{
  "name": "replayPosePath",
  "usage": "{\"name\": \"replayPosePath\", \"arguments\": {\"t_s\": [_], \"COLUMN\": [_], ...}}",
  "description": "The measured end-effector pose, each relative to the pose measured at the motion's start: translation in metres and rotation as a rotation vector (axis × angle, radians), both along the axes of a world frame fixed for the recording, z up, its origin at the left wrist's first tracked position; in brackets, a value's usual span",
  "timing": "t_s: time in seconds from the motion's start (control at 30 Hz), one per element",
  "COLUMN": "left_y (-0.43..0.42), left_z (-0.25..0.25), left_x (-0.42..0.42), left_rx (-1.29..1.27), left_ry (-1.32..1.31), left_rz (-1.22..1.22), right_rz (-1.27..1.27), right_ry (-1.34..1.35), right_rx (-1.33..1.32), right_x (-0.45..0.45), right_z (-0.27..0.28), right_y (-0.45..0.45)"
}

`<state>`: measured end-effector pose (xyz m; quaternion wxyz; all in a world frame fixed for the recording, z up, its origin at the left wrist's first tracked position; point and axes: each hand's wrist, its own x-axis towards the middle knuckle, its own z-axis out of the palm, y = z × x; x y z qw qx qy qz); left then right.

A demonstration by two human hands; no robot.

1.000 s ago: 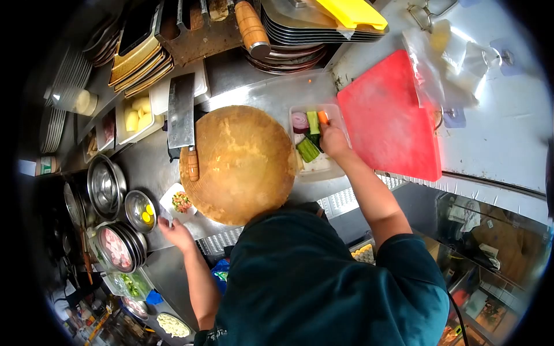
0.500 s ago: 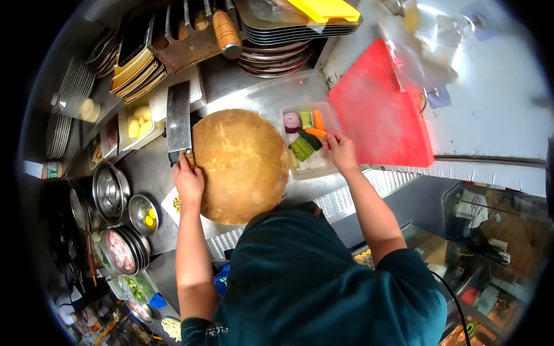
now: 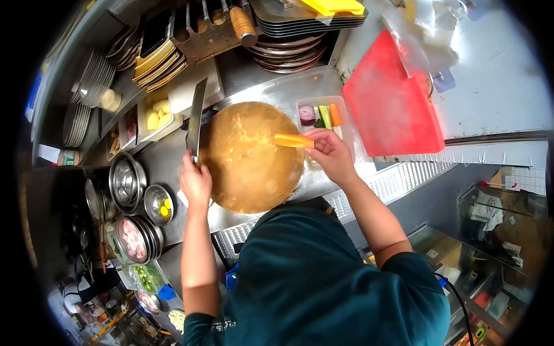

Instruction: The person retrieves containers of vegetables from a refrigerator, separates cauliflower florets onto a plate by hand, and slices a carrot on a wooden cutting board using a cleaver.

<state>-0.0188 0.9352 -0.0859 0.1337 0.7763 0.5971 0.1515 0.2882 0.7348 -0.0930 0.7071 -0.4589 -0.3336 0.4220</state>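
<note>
One cleaver (image 3: 197, 118), head view: left hand (image 3: 197, 184) is closed round its handle at the left edge of the board (image 3: 248, 170). Right hand (image 3: 333, 157), half curled, pinches one carrot stick (image 3: 292, 140) over the board; tub (image 3: 345, 115) of cut vegetables (image 3: 326, 117) stands just beside.

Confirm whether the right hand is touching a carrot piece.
Touching: the head view shows the right hand pinching one end of the carrot piece.

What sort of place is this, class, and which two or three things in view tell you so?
Most likely a professional kitchen, perhaps a restaurant's: a large round chopping block, a cleaver in the person's left hand, and a stack of plates all suggest it.
</note>
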Motion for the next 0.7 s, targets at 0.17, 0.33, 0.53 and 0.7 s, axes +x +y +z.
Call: {"name": "replayPosePath", "arguments": {"t_s": [0.17,0.33,0.53,0.7], "left_y": [-0.094,-0.155,-0.167,-0.173], "left_z": [0.020,0.003,-0.014,-0.023], "left_x": [-0.062,-0.093,-0.086,-0.089], "left_rx": [-0.388,-0.598,-0.670,-0.626], "left_ry": [-0.544,-0.639,-0.565,-0.617], "left_rz": [0.096,0.186,0.180,0.222], "right_rz": [0.006,0.006,0.058,0.110], "right_ry": [-0.013,-0.002,0.020,-0.079], "right_rx": [0.001,-0.124,-0.239,-0.213], "right_x": [-0.026,-0.045,-0.060,-0.074], "right_z": [0.007,0.002,-0.043,-0.041], "right_y": [0.011,0.023,0.041,0.039]}}
